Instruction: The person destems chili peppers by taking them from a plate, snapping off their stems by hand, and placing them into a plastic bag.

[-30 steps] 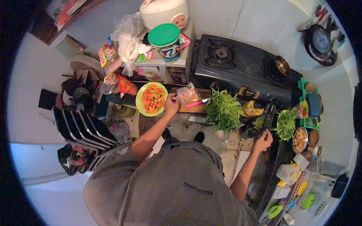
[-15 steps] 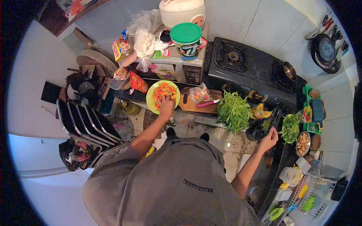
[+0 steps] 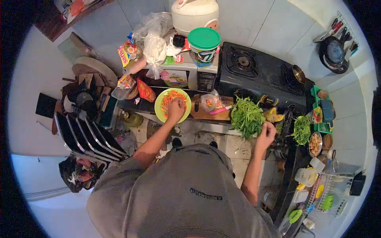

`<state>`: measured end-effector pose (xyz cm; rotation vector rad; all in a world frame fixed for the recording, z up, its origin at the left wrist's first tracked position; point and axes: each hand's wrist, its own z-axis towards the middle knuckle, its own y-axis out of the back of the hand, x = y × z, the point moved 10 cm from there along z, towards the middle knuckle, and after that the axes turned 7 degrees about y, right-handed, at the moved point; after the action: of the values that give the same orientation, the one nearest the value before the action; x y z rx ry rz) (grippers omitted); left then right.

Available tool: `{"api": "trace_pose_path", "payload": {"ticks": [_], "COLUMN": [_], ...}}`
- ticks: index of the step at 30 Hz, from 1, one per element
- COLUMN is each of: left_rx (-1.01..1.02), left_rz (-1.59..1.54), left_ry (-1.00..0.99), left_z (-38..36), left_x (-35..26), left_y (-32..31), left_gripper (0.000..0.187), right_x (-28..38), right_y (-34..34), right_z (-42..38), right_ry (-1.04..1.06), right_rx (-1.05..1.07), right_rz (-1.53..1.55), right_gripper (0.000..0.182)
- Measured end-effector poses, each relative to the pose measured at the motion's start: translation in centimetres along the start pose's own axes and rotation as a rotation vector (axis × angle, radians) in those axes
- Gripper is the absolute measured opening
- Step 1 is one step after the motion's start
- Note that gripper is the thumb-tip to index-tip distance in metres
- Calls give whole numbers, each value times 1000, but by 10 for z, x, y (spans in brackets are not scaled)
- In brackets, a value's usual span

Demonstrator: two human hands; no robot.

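Observation:
A yellow-green bowl (image 3: 160, 113) holds many thin red and orange pieces that look like chillies (image 3: 170, 96). My left hand (image 3: 176, 110) is over the bowl's right half, its fingers curled closed; whatever they may hold is hidden. On the right, my right hand (image 3: 266, 135) is raised by the lower right edge of a heap of leafy greens (image 3: 246, 117), its fingers curled together. I cannot make out anything in them. Between bowl and greens lies a wooden cutting board (image 3: 198, 112), with a clear plastic bag (image 3: 211, 101) of small reddish pieces and a pink-handled knife (image 3: 220, 110) on it.
Behind the board stand a black gas stove (image 3: 258, 73) and a green-lidded tub (image 3: 204, 45). More greens (image 3: 302, 131), a bowl of light brown pieces (image 3: 315, 143) and a dish rack (image 3: 331, 198) line the right side. Stacked chairs (image 3: 85, 137) stand at the left.
My right hand has moved left, from beside the stove's right end to the edge of the large greens. My left hand has lifted slightly from the chillies and its fingers have curled in.

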<state>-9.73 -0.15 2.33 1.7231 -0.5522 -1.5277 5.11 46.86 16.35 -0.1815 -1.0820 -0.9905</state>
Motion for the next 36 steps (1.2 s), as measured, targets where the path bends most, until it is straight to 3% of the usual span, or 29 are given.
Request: {"api": "trace_pose_path", "payload": {"ticks": [1,3,5,8,10,13,17,19,20,22,23,24,25,30,36], "left_rx": [2,135,141,287,339,429,459,501,498,499,497,472,444,433,438], "left_rz": [-5,-692,-640,-1171,-1189,-1231,-1199,-1223,-1225,-1096,-1096,-929,-756,-730,-778], "left_ry": [-8,76,-37,139,102,66,51,-49,-48,-233,-233,-414,-588,-555,-608], "left_z": [3,10,7,-17,-30,-48,-63,-67,-67,-69,-66,-68,-75,-83,-88], "left_x": [-4,-8,-39,-105,-137,-166,-178,-186,-186,-200,-196,-202,-211,-223,-228], "left_y": [3,2,23,68,89,108,129,137,142,158,162,172,179,209,220], "left_gripper": [11,12,12,22,24,25,22,23,23,23,23,24,24,25,25], "right_x": [21,61,97,148,172,211,246,250,257,268,281,293,297,304,309], "right_y": [-13,-44,-81,-132,-151,-163,-164,-165,-163,-160,-157,-152,-150,-157,-153], "right_z": [-5,-16,-31,-51,-55,-50,-42,-40,-39,-36,-35,-34,-30,-29,-31], "right_ry": [66,86,70,-31,-20,175,256,268,365,462,556,649,649,459,354], "right_rx": [31,136,272,491,552,614,728,764,763,763,763,762,763,1017,1105], "right_rz": [-26,62,196,382,416,373,341,335,301,267,272,276,276,413,551], "right_gripper": [11,11,13,23,27,27,19,16,14,12,11,11,11,8,10]}}
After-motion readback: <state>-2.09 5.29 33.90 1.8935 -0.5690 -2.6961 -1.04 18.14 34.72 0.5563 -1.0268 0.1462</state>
